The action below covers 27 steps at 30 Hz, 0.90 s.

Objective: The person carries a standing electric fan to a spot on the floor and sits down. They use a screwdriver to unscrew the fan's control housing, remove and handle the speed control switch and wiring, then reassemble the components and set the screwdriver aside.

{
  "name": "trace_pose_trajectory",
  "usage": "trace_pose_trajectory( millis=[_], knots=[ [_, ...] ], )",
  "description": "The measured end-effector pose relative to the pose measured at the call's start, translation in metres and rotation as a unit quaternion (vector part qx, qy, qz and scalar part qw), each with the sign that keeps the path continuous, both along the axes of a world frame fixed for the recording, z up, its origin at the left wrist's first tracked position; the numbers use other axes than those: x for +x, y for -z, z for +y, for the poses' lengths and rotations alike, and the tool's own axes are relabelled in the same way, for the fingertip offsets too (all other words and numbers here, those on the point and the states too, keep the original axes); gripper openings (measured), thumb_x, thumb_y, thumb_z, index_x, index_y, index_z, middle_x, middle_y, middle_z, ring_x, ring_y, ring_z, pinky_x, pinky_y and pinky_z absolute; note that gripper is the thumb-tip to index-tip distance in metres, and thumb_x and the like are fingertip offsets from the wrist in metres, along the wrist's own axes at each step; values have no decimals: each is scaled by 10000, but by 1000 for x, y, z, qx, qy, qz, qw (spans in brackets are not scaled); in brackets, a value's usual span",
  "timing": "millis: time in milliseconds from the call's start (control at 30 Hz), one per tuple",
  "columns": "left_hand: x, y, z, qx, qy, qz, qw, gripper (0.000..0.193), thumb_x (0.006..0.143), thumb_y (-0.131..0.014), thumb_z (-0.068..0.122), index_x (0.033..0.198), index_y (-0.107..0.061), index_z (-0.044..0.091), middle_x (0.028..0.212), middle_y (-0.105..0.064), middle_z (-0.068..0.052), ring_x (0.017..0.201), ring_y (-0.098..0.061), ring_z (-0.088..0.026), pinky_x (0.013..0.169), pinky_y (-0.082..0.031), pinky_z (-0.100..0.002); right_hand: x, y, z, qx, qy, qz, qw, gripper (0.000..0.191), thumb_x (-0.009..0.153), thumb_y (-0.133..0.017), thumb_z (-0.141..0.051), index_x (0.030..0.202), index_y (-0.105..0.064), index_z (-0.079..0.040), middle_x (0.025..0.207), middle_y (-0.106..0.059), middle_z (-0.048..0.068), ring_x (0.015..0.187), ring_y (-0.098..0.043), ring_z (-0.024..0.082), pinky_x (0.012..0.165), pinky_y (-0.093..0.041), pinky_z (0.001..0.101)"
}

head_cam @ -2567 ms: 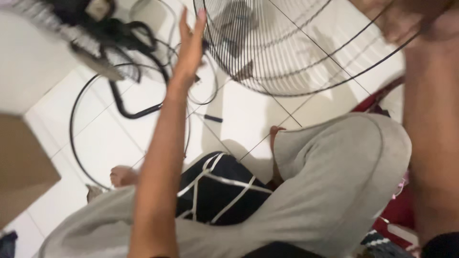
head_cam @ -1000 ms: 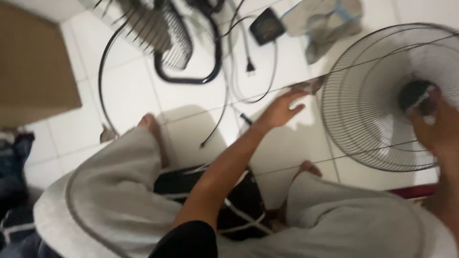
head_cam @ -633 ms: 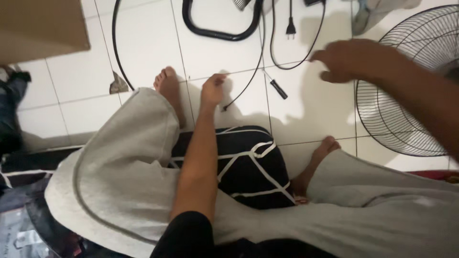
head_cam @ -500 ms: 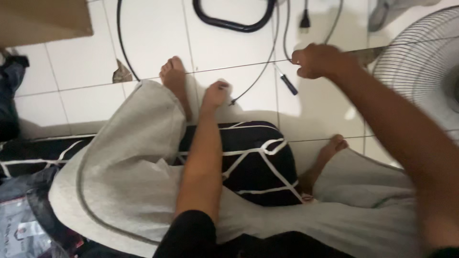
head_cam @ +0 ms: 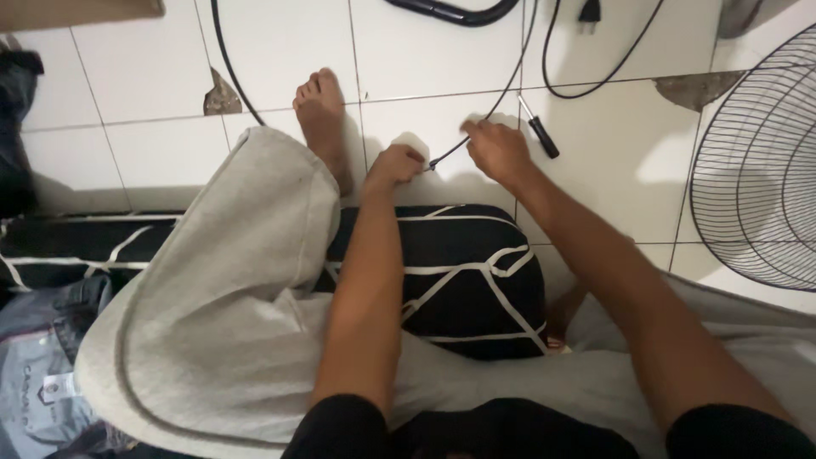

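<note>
Left hand (head_cam: 395, 163) fisted on thin wire (head_cam: 480, 121), right hand (head_cam: 497, 150) pinching

The person wears short black sleeves (head_cam: 336, 425) ending above the elbows, bare forearms, and loose light-grey shorts (head_cam: 212, 314) with a stitched hem. A bare foot (head_cam: 321, 115) shows at the far left; no rings or watch.
</note>
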<state>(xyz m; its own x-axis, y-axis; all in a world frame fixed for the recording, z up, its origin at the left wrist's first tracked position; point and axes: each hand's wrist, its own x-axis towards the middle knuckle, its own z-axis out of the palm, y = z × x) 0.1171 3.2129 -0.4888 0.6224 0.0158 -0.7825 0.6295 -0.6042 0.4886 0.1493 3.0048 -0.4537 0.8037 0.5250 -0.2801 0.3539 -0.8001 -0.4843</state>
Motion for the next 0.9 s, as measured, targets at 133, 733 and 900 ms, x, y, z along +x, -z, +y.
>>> trace_pose_trajectory(
  millis=[133, 733, 900],
  knots=[
    [-1, -5, -11, -55, -4, 18, 998, 328, 757, -752, 163, 1072, -783, 78, 850, -767, -107, 710, -688, -174, 600, -527, -336, 7, -6, -2, 23, 11, -37, 999, 123, 1024, -577, -194, 1049, -680, -132, 994, -716, 115, 901, -698, 339, 750, -556, 483],
    [4, -80, 3, -250, -110, -205, 940, 338, 868, -742, 141, 1188, -768, 37, 991, -800, -67, 873, -741, -147, 716, -531, -253, 22, -65, -18, 159, 91, -79, 980, 114, 963, -678, -113, 1075, -670, -124, 1011, -649, 107, 838, -695, 258, 730, -546, 414],
    [48, -98, 101, 90, -249, -293, 919, 226, 884, -597, 207, 1040, -746, 141, 939, -749, -83, 952, -742, -258, 868, -562, -381, 32, -49, -23, 108, 112, -108, 982, 155, 1011, -701, -159, 1164, -695, -140, 989, -634, 110, 880, -650, 290, 759, -527, 419]
  ],
)
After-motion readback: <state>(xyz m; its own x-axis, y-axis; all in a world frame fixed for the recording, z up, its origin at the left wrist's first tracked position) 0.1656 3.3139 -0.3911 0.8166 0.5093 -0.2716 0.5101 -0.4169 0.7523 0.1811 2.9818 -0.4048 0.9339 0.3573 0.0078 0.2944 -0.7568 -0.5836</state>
